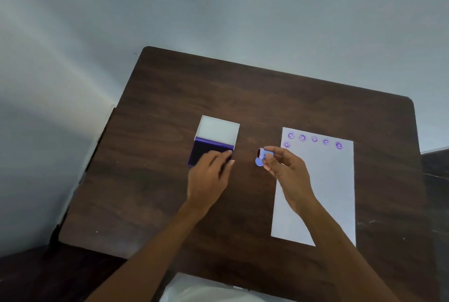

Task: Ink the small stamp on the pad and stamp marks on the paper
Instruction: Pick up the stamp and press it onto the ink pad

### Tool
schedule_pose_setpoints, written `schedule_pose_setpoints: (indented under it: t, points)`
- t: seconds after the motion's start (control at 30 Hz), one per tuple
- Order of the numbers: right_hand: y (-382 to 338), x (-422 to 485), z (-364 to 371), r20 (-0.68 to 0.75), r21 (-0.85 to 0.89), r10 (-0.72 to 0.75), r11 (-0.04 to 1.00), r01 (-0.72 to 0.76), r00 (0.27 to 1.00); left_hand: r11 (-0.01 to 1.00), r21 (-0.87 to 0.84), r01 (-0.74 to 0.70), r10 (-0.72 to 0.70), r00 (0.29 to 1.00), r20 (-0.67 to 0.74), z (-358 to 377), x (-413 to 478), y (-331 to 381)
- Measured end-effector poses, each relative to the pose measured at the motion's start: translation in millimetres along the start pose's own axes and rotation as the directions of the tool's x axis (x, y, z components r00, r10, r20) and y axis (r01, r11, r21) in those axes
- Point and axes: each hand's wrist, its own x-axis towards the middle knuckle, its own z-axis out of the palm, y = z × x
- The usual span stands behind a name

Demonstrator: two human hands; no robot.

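The table [267, 97] is dark wood-grain, faintly sheened. The paper [332, 180], right of centre, is smooth matt white. The stamp [262, 156] looks like blue plastic; the pad [206, 151] case purple plastic, its lid [217, 129] matt white inside.

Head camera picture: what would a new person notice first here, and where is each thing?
The white paper at the right of the dark wooden table stands out, with six purple marks near its top edge. The right hand pinches a small blue stamp at the paper's left edge, while the left hand rests on the open purple ink pad.

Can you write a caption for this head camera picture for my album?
Right hand holds small blue stamp between open ink pad and paper.
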Motion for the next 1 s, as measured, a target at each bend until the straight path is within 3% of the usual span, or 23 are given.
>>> schedule_pose_setpoints:
  t: [0.07,0.17,0.23,0.4,0.5,0.67,0.9,1.0]
  points:
    - [-2.4,0.3,15.9,0.000,-0.095,-0.056,0.994,0.056,0.998,0.993,0.021,0.119,-0.118,0.991,-0.057,-21.9,-3.7,-30.3]
    - [-5.2,3.5,45.7,0.069,-0.322,-0.233,0.915,0.243,0.970,0.929,-0.001,0.370,-0.368,0.925,0.099,-36.9,-8.4,-64.6]
    - [-4.2,10.4,60.8,0.171,-0.477,-0.284,0.814,0.331,0.943,0.922,0.014,0.387,-0.383,0.906,0.181,-34.9,-10.7,-68.0]
    - [7.6,33.8,93.0,0.334,-0.757,-0.070,0.575,0.312,0.940,0.954,0.069,0.291,-0.299,0.935,0.193,-18.3,-11.0,-64.1]
    - [13.1,33.8,100.0,0.358,-0.787,-0.041,0.525,0.325,0.933,0.957,0.081,0.278,-0.289,0.935,0.205,-9.6,-7.1,-63.1]
    - [17.2,21.6,99.1,0.409,-0.741,-0.178,0.508,0.439,0.895,0.961,0.055,0.270,-0.275,0.946,0.171,-0.4,-2.7,-63.8]
    - [23.7,8.2,92.7,0.549,-0.705,-0.364,0.282,0.651,0.752,0.961,0.015,0.277,-0.276,0.949,0.154,2.8,-7.0,-70.4]
    - [29.1,10.6,92.7,0.551,-0.689,-0.401,0.277,0.670,0.732,0.954,-0.010,0.298,-0.294,0.945,0.143,5.7,-6.9,-72.9]
